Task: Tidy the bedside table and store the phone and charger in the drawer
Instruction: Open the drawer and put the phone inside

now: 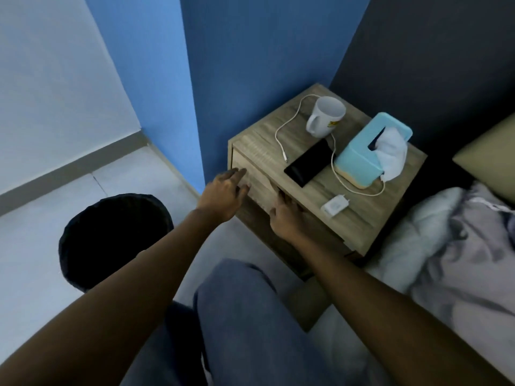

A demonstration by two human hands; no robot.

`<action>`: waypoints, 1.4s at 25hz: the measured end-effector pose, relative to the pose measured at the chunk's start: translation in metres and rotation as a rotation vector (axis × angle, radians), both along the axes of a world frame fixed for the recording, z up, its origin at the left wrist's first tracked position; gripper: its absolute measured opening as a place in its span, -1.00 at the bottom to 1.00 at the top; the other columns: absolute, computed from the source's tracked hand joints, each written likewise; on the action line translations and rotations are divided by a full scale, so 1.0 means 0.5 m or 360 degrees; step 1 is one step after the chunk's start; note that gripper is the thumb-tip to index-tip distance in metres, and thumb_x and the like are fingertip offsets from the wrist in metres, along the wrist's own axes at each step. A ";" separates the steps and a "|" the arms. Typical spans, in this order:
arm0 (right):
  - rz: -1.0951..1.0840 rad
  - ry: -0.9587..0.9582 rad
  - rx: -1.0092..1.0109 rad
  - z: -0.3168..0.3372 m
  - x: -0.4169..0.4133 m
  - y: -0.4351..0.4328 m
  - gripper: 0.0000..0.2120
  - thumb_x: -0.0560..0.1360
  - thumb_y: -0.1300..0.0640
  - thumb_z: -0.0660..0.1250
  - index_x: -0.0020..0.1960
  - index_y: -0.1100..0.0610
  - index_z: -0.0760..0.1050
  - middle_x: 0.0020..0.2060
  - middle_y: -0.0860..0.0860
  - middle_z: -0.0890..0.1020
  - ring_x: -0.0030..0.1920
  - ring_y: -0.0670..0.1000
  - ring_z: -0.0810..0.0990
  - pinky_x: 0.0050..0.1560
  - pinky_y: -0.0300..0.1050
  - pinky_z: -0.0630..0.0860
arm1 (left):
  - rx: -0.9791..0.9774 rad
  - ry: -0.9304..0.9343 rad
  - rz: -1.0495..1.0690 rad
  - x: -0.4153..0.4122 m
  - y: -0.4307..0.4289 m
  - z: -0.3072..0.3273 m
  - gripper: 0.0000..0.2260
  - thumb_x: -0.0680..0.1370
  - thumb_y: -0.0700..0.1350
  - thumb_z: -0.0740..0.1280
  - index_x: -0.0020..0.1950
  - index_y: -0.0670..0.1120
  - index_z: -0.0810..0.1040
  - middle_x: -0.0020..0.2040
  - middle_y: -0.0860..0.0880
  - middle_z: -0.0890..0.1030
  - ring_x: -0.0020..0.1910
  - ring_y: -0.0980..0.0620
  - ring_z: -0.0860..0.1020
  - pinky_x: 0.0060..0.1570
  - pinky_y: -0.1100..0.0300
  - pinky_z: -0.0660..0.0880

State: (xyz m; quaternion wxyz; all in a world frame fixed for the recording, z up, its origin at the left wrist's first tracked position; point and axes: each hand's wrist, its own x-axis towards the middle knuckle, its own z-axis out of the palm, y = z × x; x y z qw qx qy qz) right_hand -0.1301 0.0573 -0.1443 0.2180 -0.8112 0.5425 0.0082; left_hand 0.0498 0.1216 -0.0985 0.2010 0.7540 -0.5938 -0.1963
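A wooden bedside table (359,221) stands against the blue wall. On its top lie a black phone (306,163), a white charger plug (335,205) near the front edge, and its white cable (287,123) looping past the mug. The top drawer (259,185) looks closed or barely ajar. My left hand (224,195) is spread against the drawer front near its left end. My right hand (285,215) has its fingertips hooked under the top edge of the drawer front, near the middle.
A white mug (326,117) and a light blue tissue box (370,151) with a tissue hanging out stand behind the phone. A black waste bin (111,238) sits on the floor to the left. Bedding (451,246) lies to the right, my knee (237,316) below.
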 end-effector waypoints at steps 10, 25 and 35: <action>-0.0145 -0.0127 0.0317 0.019 0.040 0.039 -0.76 0.56 0.09 0.24 0.15 0.16 0.53 0.01 0.12 0.62 0.02 0.12 0.61 0.00 0.06 0.59 | 0.0216 -0.0420 -0.0022 0.025 0.059 -0.052 -0.44 0.67 0.18 -0.04 0.62 -0.03 0.03 0.62 -0.13 0.09 0.61 -0.16 0.02 0.55 -0.15 0.00; 0.0276 -0.0530 0.0870 0.021 0.000 0.243 -0.77 0.51 0.18 0.39 0.15 0.15 0.64 0.05 0.05 0.72 -0.04 -0.14 0.62 -0.06 -0.42 0.51 | 0.0543 -0.0343 0.0566 0.039 0.166 -0.081 -0.42 0.68 0.06 -0.03 0.60 -0.21 -0.07 0.63 -0.20 -0.06 0.61 -0.20 -0.12 0.54 -0.18 -0.08; 0.0098 -0.0533 -0.0172 0.156 -0.040 -0.072 -0.54 0.45 0.45 0.25 0.29 0.13 0.51 0.28 0.15 0.51 0.30 0.14 0.45 0.26 -0.02 0.44 | 0.0479 -0.0509 0.0536 0.037 0.163 -0.099 -0.29 0.62 0.22 0.03 0.61 -0.20 -0.08 0.63 -0.20 -0.08 0.61 -0.20 -0.13 0.54 -0.19 -0.08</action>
